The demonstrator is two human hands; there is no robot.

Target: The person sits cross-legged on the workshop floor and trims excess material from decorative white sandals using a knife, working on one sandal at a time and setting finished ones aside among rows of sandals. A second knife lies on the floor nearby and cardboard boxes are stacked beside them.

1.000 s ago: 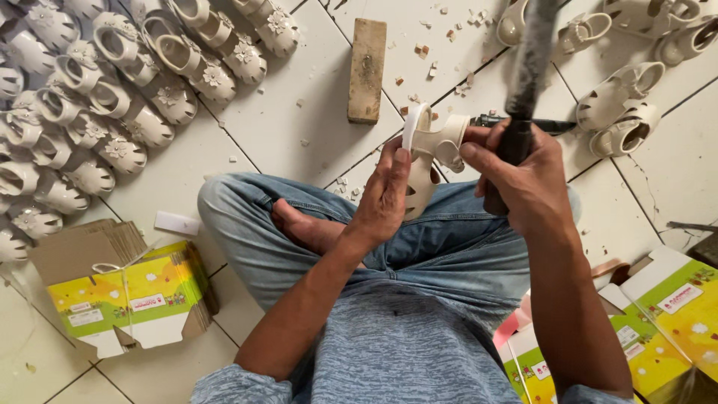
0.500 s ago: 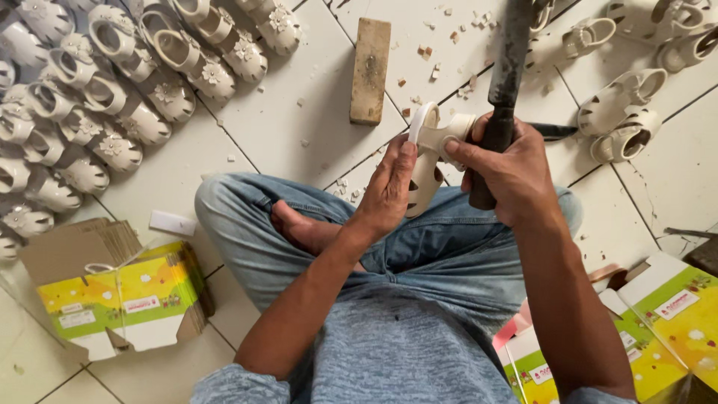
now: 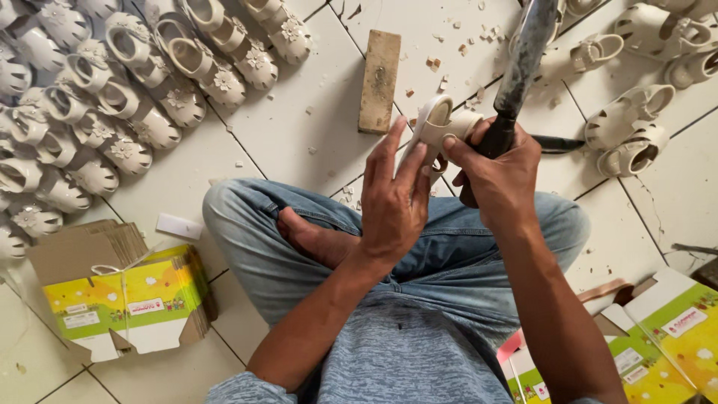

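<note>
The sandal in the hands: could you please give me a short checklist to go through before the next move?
1. Left hand supports the sandal, fingers flat along its side: ok.
2. Right hand grips the dark tool by its handle, thumb pressed on the sandal: ok.
3. Tool points up and away from the body: ok.
4. Left fingertips clear of the tool's edge: cannot tell, the edge is blurred.
5. Bare foot lies below the work, under any slip or falling scrap: not ok.
6. Wooden block within reach on the tiled floor: ok.
</note>
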